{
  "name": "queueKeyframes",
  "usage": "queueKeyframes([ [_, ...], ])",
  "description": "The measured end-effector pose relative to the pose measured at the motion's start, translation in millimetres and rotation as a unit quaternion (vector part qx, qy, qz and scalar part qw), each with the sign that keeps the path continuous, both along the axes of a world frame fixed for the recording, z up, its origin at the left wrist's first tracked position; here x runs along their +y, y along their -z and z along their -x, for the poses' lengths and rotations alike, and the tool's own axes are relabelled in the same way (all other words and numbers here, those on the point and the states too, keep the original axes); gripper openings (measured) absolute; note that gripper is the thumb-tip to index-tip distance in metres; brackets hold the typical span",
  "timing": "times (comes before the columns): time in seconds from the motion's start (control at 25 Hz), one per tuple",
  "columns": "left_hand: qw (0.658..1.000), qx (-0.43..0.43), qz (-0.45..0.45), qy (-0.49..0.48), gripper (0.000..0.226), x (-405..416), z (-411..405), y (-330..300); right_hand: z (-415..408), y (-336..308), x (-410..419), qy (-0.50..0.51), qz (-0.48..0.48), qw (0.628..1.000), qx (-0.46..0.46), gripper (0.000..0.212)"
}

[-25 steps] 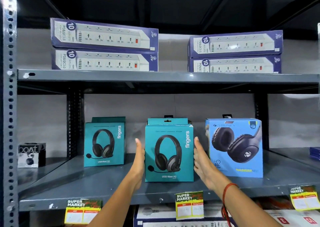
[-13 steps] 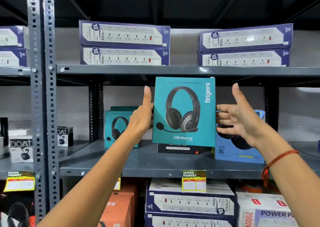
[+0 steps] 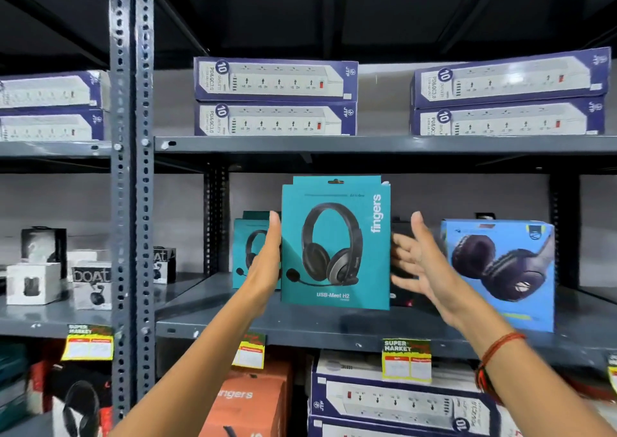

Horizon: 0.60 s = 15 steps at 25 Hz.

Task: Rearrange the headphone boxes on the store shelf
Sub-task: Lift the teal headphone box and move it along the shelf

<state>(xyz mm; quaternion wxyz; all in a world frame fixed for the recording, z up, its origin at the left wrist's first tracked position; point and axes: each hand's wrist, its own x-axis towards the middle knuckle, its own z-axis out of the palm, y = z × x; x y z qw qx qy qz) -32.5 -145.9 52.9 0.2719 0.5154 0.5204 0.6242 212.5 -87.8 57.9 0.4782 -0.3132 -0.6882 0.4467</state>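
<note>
A teal "fingers" headphone box (image 3: 335, 246) is held upright just above the front of the grey shelf (image 3: 334, 331). My left hand (image 3: 267, 269) grips its left side, thumb up. My right hand (image 3: 424, 269) has spread fingers, with the fingertips against the box's right edge. A second teal headphone box (image 3: 247, 253) stands behind my left hand. A black box (image 3: 402, 293) sits behind my right fingers, mostly hidden. A blue headphone box (image 3: 500, 273) stands to the right.
Purple power-strip boxes (image 3: 275, 97) are stacked on the shelf above, close over the held box. A perforated steel post (image 3: 132, 202) divides the bays at left. Small "boat" boxes (image 3: 90, 283) stand in the left bay. Price tags (image 3: 405, 359) hang on the shelf edge.
The teal box was lifted off the shelf from between its neighbours and has come down lower and slightly left. The black box behind it is now exposed. The view has shifted.
</note>
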Motion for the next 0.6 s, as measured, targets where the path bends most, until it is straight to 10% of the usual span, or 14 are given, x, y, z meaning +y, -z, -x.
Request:
queueKeyframes([
  [0.16,0.998,-0.052,0.008,-0.033,0.046,15.1,48.1,24.6,65.8,32.7,16.2,-0.068,0.019,0.997,0.002,0.077],
  [0.6,0.989,-0.131,-0.011,-0.063,0.118,99.2,161.8,50.2,204.4,53.5,101.2,-0.114,0.045,0.991,-0.046,0.036],
])
